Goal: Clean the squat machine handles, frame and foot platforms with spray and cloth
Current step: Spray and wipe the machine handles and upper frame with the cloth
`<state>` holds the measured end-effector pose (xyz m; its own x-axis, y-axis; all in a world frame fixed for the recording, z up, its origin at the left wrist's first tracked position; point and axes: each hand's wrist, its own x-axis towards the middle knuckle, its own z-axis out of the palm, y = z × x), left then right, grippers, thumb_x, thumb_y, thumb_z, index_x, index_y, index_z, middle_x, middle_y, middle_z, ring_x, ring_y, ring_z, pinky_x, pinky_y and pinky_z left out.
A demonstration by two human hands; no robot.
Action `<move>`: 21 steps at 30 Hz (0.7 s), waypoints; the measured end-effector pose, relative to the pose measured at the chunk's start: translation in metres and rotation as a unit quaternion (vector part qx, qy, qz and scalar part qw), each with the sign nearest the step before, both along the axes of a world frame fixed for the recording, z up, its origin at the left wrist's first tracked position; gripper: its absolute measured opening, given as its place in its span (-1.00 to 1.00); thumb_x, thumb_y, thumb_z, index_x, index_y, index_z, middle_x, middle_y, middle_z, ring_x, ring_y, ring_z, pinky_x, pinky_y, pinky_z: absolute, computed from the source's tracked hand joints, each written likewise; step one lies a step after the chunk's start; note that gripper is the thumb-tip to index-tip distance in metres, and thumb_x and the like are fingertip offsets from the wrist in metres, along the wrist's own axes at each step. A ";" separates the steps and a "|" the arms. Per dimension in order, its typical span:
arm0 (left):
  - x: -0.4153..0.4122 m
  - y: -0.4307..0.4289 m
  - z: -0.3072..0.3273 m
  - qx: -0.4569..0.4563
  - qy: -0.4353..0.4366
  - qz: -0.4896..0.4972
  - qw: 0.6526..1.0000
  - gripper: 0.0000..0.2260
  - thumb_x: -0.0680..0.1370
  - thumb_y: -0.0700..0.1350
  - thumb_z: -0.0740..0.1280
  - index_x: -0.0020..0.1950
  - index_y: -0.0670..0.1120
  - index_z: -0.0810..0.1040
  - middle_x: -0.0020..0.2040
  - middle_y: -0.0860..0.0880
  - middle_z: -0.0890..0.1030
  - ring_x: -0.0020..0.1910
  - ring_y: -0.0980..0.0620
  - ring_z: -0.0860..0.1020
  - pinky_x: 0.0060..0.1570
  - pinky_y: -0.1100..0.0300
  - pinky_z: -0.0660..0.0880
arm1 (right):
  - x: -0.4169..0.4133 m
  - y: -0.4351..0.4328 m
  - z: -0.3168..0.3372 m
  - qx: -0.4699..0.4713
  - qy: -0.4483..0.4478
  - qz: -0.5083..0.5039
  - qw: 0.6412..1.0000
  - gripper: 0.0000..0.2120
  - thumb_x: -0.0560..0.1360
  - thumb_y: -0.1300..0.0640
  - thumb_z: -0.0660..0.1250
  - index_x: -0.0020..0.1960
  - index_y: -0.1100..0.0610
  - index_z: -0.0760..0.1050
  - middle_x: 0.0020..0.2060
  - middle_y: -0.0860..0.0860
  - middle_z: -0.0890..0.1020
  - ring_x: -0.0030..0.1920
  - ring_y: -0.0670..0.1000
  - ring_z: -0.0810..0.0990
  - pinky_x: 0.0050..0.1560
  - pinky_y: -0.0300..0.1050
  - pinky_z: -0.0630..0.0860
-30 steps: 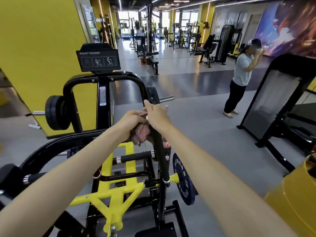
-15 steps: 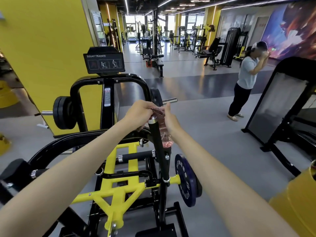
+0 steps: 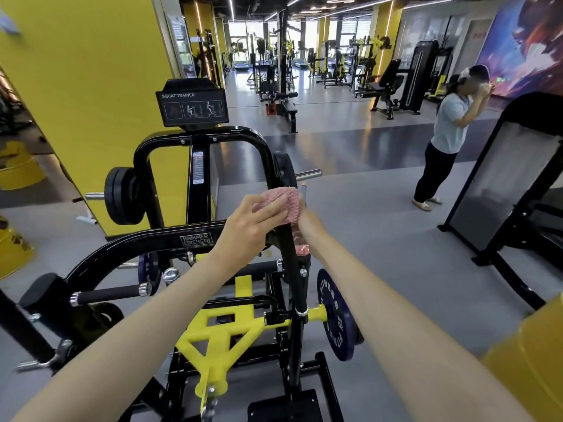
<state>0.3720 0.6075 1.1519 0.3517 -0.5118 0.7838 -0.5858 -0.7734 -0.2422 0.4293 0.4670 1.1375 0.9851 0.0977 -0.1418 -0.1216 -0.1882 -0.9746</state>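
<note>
Grey gym flooring and yellow walls surround us. Our pink knitted cloth point(image 3: 281, 205) caps the top of the black upright handle point(image 3: 297, 284) on the squat machine point(image 3: 170, 239), mid-scene. Our left hand point(image 3: 253, 223) reaches forward, fingers and thumb clamped round the cloth. Just right, our right hand point(image 3: 308, 222) grips a clear spray bottle point(image 3: 300, 243) holding pink liquid. A round blue weight plate point(image 3: 335, 318) sits nearer.

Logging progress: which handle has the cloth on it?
The upright handle, top wrapped by the cloth held by the left hand; both horizontal handles are bare.

Left grip point(image 3: 253, 222) sits beside right grip point(image 3: 308, 224), arms outstretched.
</note>
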 end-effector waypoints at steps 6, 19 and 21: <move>-0.001 0.029 -0.064 0.084 0.065 -0.001 0.994 -0.66 0.45 -0.43 0.30 0.17 -0.19 0.61 0.24 -0.08 0.57 -0.05 -0.14 0.48 -0.06 0.10 0.50 | 0.003 0.002 -0.003 -0.011 0.023 0.010 1.000 -0.32 0.46 -0.46 -0.09 -0.10 0.02 0.58 -0.03 0.07 0.64 -0.04 0.09 0.57 -0.01 -0.04 0.45; 0.009 -0.021 -0.158 -0.406 0.608 0.133 0.669 -0.74 0.56 -0.39 0.22 0.08 -0.13 0.61 -0.07 -0.07 0.61 -0.03 -0.02 0.55 -0.11 0.18 0.43 | 0.008 -0.049 -0.069 0.045 0.141 0.008 0.989 -0.67 0.59 -0.02 0.22 -0.03 0.22 0.61 -0.10 0.07 0.68 -0.14 0.00 0.64 0.11 -0.05 0.49; 0.013 -0.041 -0.175 -0.451 0.628 0.140 0.619 -0.76 0.56 -0.40 0.21 -0.05 -0.13 0.59 -0.14 -0.07 0.61 -0.08 -0.02 0.56 -0.20 0.24 0.44 | 0.001 -0.066 -0.093 0.027 0.187 0.016 0.982 -0.70 0.59 0.03 0.21 -0.13 0.19 0.59 -0.16 0.11 0.64 -0.18 0.03 0.61 0.08 -0.03 0.47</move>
<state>0.3847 0.5669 0.9765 0.9491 0.1539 -0.2749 0.3136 -0.3762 0.8719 0.4307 0.4010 1.0443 0.8617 0.1451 -0.4862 -0.4671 -0.1476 -0.8718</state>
